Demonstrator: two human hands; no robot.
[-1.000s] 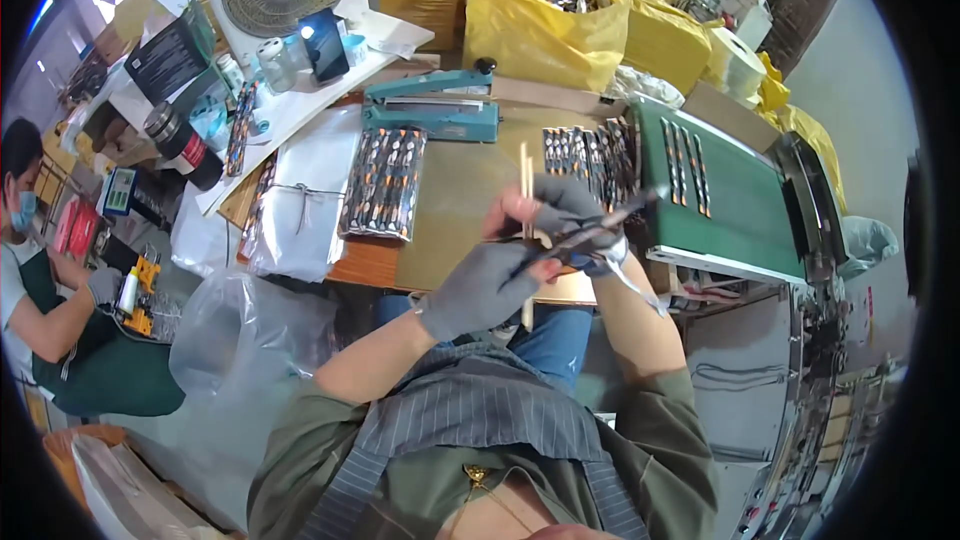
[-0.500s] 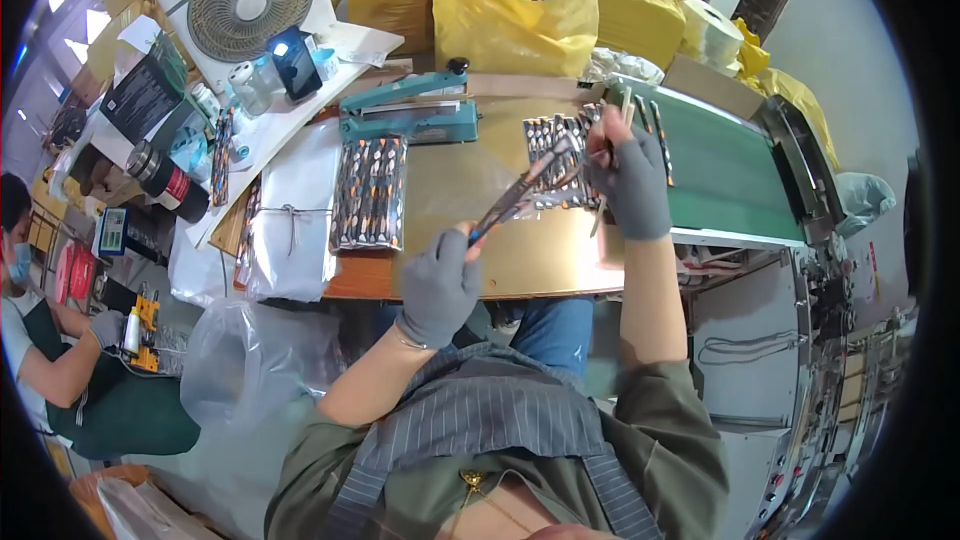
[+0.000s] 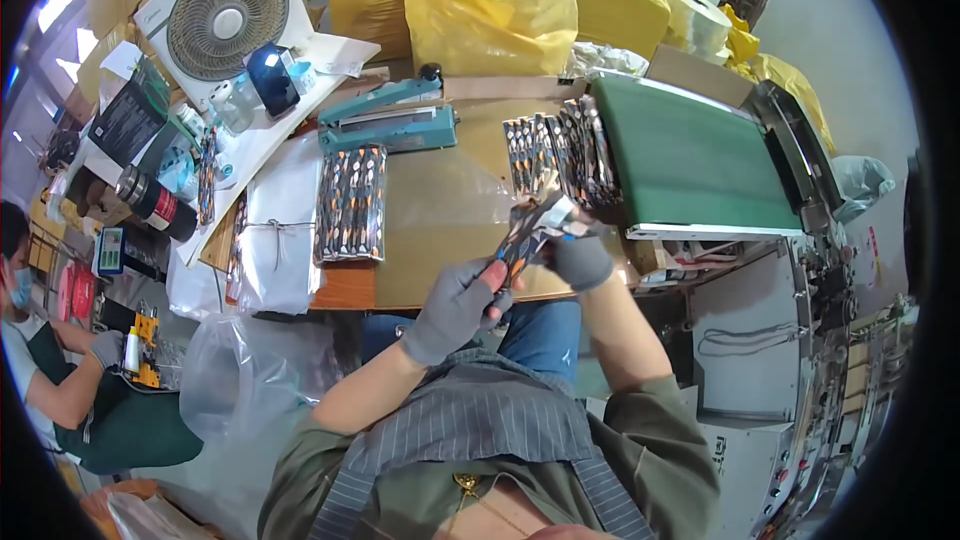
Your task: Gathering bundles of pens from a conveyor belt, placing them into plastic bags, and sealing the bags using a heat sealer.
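In front of my body I hold a few slim dark wrapped packets [image 3: 522, 240] with white and orange marks. My left hand [image 3: 450, 315], in a grey fingerless glove, is closed round their near end, thumb on top. At their far end my right hand [image 3: 582, 260], gloved alike, has its fingers bent in by the packets; they are partly hidden, and I cannot make out their grip. Just beyond lies a row of similar packets [image 3: 560, 150] on the table, against the conveyor. Further left lies a clear bag of packed packets [image 3: 350, 202].
A green conveyor belt [image 3: 700, 160] borders the table on the right. A teal bag sealer [image 3: 390, 127] stands at the back. Stacked clear bags [image 3: 278, 240] lie left, near a black flask [image 3: 155, 202]. Behind is a yellow sack [image 3: 490, 30]. A co-worker [image 3: 60, 370] sits far left.
My right hand has come down from the row by the conveyor toward my left hand, which stays shut on packets and sits slightly lower. The view has shifted a little.
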